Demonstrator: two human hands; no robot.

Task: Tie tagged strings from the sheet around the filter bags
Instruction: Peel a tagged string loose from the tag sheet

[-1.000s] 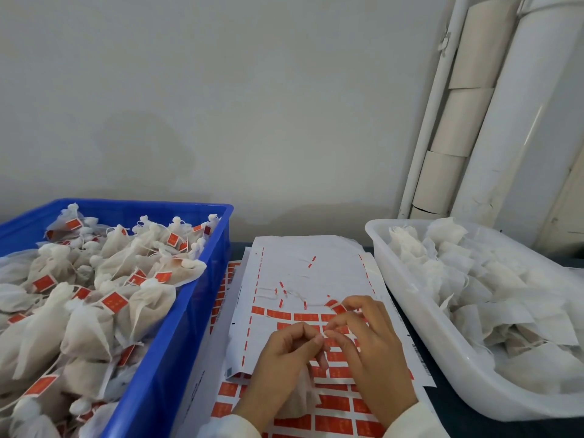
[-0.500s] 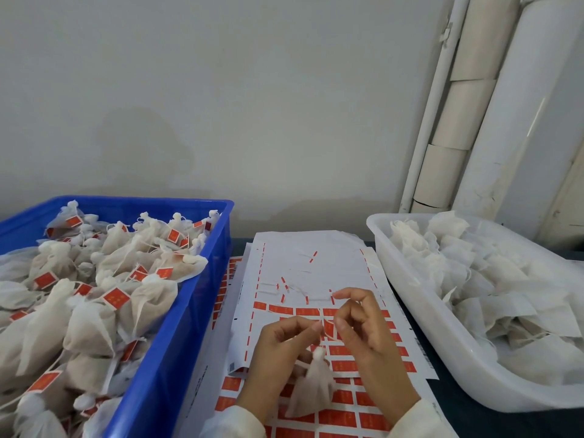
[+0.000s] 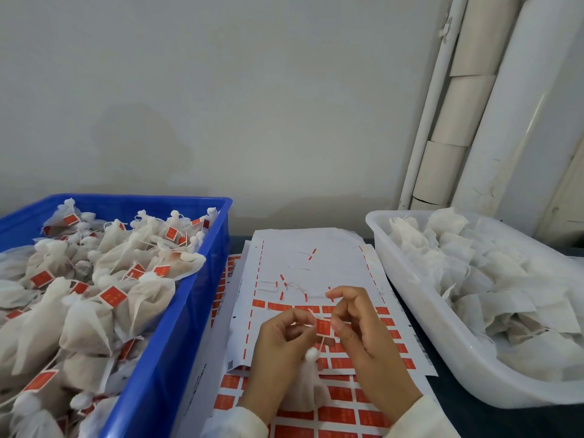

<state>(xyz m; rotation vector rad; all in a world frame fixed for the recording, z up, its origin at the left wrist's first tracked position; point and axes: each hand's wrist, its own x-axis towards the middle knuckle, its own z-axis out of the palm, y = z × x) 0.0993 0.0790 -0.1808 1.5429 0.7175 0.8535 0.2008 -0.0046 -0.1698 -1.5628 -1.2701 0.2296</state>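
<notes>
Leaning in the far right corner against a pale wall [image 3: 221,105]: white pipes [image 3: 518,121], stacked cardboard rolls [image 3: 455,121].

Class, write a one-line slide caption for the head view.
Both hands tie a red-tagged string round a filter bag over the sheet.

No text can be read: the small red paper tags [image 3: 323,327] carry pale marks too blurred to tell, and the white paper sheet [image 3: 316,267] shows one unreadable barcode-like mark.
</notes>
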